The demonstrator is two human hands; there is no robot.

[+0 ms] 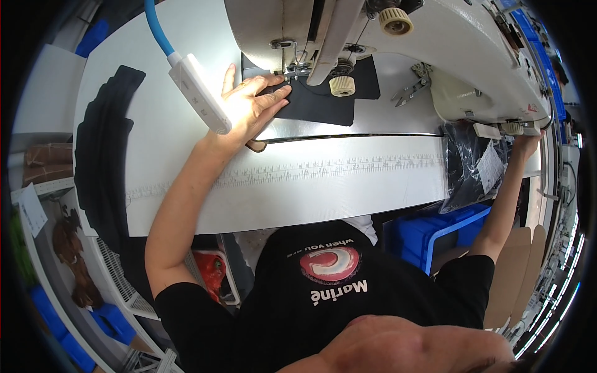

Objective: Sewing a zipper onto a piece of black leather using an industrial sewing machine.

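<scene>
My left hand (254, 101) lies flat with its fingers spread. Its fingertips press the left part of a black fabric piece (329, 107), close to the presser foot (291, 73) of a white sewing machine (457, 31). The fabric sits on the metal bed, partly under the machine head. A white lamp (200, 96) on a blue flexible neck shines over this hand. At the machine's far right end is my right hand (528, 144), reaching round its edge. The fingers there are mostly hidden, so I cannot see what they hold.
Thread snips (407, 92) lie on the bed. A long stack of black fabric (102, 149) drapes over the table's left edge. A printed ruler scale (311, 169) runs along the tabletop. Clear plastic bags (466, 165) lie right, above a blue crate (407, 242).
</scene>
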